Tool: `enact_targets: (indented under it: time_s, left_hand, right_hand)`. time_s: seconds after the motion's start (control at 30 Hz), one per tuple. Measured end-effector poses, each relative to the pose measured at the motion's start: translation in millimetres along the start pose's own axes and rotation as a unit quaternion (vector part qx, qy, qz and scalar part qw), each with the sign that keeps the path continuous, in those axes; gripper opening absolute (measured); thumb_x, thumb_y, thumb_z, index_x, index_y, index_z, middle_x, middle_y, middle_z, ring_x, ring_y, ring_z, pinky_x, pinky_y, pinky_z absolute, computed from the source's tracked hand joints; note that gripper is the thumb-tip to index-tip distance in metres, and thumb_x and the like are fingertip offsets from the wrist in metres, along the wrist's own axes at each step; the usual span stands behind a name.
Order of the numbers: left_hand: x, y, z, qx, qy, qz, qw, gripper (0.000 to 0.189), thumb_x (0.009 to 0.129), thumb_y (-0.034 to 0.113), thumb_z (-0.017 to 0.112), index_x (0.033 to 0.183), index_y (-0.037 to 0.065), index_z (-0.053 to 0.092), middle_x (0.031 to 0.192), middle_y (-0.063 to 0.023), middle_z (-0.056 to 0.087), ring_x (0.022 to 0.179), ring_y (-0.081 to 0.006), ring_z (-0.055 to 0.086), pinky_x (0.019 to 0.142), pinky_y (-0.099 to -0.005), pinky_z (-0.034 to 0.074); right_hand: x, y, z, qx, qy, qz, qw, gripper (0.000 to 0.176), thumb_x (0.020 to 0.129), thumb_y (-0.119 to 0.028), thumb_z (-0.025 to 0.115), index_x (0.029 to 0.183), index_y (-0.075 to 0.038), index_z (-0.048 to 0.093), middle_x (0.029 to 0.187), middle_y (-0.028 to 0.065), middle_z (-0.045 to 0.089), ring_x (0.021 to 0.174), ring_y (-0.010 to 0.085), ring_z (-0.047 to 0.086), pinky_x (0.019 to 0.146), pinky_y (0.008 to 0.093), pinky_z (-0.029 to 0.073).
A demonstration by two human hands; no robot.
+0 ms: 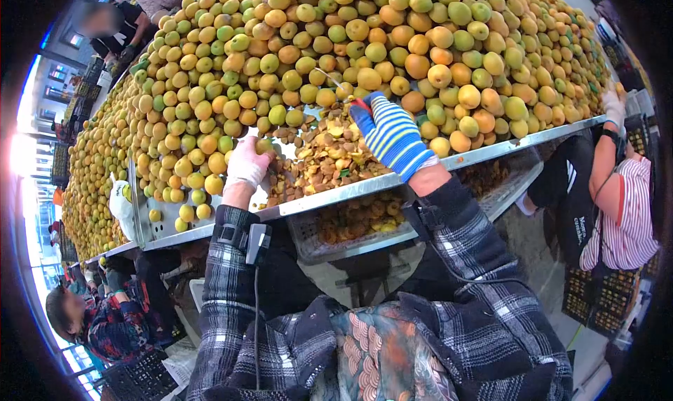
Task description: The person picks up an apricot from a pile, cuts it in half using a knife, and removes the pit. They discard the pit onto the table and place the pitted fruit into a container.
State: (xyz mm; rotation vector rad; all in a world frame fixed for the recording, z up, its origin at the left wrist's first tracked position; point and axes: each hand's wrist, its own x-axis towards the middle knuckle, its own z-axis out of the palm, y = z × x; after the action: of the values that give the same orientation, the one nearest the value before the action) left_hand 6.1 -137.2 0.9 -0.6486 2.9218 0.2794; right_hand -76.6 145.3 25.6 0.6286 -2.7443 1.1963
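My left hand (247, 167), in a thin pale glove, is closed around an apricot (265, 146) at the near edge of the fruit heap. My right hand (394, 136) wears a blue, yellow and white striped knit glove. It is wrapped round the red handle of a small knife (339, 85), whose thin blade points up and left over the apricots (369, 78). Between the hands lies a pile of brown apricot pits and orange scraps (329, 152) on the metal table (322, 201).
Below the table edge, a white crate (308, 252) holds apricot pieces (361, 222). A white bag-like object (123, 208) lies at the left by a metal divider (134, 205). A person in a striped top (627, 212) works at right; others sit at left. Dark trays (596, 296) stand lower right.
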Motion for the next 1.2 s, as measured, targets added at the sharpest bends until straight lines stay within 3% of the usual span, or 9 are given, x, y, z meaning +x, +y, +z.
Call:
enact_targets:
  time_s: [0.1, 0.13, 0.23, 0.33, 0.57, 0.67, 0.73, 1.07, 1.2]
  left_hand:
    - [-7, 11, -13, -0.403, -0.041, 0.047, 0.913, 0.048, 0.079, 0.017, 0.067, 0.121, 0.001, 0.052, 0.102, -0.0102, 0.061, 0.083, -0.0149, 0.061, 0.07, -0.0258, 0.051]
    - [-15, 19, -14, -0.578, -0.077, 0.051, 0.811, 0.051, 0.082, 0.015, 0.064, 0.127, 0.001, 0.047, 0.107, -0.0108, 0.06, 0.082, -0.0133, 0.059, 0.066, -0.0242, 0.049]
    - [-34, 53, -25, -0.759, -0.158, 0.131, 0.618, 0.052, 0.085, 0.011, 0.056, 0.134, 0.001, 0.04, 0.109, -0.012, 0.057, 0.084, -0.014, 0.057, 0.073, -0.0247, 0.049]
    - [-50, 85, -33, -0.795, -0.162, 0.116, 0.574, 0.055, 0.084, 0.017, 0.062, 0.133, 0.004, 0.042, 0.102, -0.0042, 0.055, 0.081, -0.0118, 0.054, 0.07, -0.0221, 0.044]
    - [-54, 99, -23, -0.749, -0.164, 0.131, 0.629, 0.042, 0.087, 0.023, 0.062, 0.124, 0.008, 0.046, 0.087, 0.0016, 0.048, 0.066, -0.0064, 0.044, 0.056, -0.0191, 0.034]
    - [-54, 97, -24, -0.72, -0.168, 0.13, 0.66, 0.046, 0.087, 0.034, 0.063, 0.121, 0.007, 0.048, 0.099, 0.0007, 0.052, 0.073, -0.0049, 0.047, 0.061, -0.0165, 0.04]
    - [-54, 100, -25, -0.723, -0.149, 0.125, 0.663, 0.046, 0.088, 0.036, 0.062, 0.12, 0.008, 0.048, 0.092, 0.0019, 0.05, 0.067, -0.0038, 0.042, 0.055, -0.0166, 0.033]
    - [-51, 98, -14, -0.688, -0.103, 0.16, 0.701, 0.038, 0.09, 0.028, 0.061, 0.119, 0.008, 0.046, 0.094, 0.001, 0.051, 0.079, -0.0047, 0.046, 0.069, -0.017, 0.04]
    - [-49, 100, -16, -0.645, -0.091, 0.177, 0.738, 0.035, 0.089, 0.025, 0.06, 0.117, 0.009, 0.047, 0.095, 0.001, 0.052, 0.081, -0.0059, 0.047, 0.072, -0.0184, 0.041]
  right_hand:
    - [1, 0, 19, 0.224, -0.04, 0.02, 0.974, 0.036, 0.092, -0.034, 0.055, 0.086, 0.002, 0.06, 0.076, 0.0251, 0.063, 0.075, 0.0415, 0.062, 0.066, 0.0471, 0.047]
    - [-2, 0, 21, 0.29, -0.069, 0.022, 0.954, 0.032, 0.092, -0.029, 0.056, 0.089, 0.002, 0.061, 0.079, 0.0236, 0.064, 0.074, 0.0387, 0.063, 0.064, 0.0437, 0.048]
    - [-15, -30, 11, 0.413, -0.054, -0.03, 0.908, 0.02, 0.092, -0.018, 0.057, 0.094, 0.002, 0.061, 0.078, 0.0205, 0.064, 0.071, 0.0326, 0.063, 0.062, 0.0381, 0.048]
    - [-17, -31, 15, 0.31, -0.03, -0.071, 0.948, 0.023, 0.092, -0.023, 0.056, 0.092, 0.0, 0.058, 0.075, 0.0222, 0.062, 0.071, 0.0396, 0.061, 0.059, 0.0442, 0.046]
    - [-21, -27, 9, 0.201, -0.006, -0.102, 0.974, 0.026, 0.091, -0.028, 0.057, 0.086, -0.003, 0.056, 0.069, 0.0217, 0.059, 0.066, 0.0409, 0.059, 0.055, 0.047, 0.045]
    - [-21, -26, 17, 0.207, 0.022, -0.108, 0.972, 0.025, 0.091, -0.027, 0.057, 0.086, -0.003, 0.058, 0.07, 0.0223, 0.06, 0.066, 0.0406, 0.059, 0.056, 0.0471, 0.045]
    - [-22, -28, 16, 0.21, 0.042, -0.121, 0.969, 0.025, 0.091, -0.027, 0.057, 0.086, -0.002, 0.059, 0.071, 0.0229, 0.06, 0.066, 0.0409, 0.059, 0.055, 0.0474, 0.045]
    - [-24, -31, 18, 0.104, -0.037, -0.074, 0.991, 0.028, 0.094, -0.025, 0.053, 0.089, 0.002, 0.057, 0.07, 0.0228, 0.059, 0.068, 0.0411, 0.059, 0.054, 0.0457, 0.044]
    - [-27, -25, 39, 0.11, 0.066, -0.079, 0.989, 0.039, 0.094, -0.034, 0.052, 0.083, 0.002, 0.058, 0.064, 0.021, 0.058, 0.058, 0.0363, 0.058, 0.053, 0.0457, 0.044]
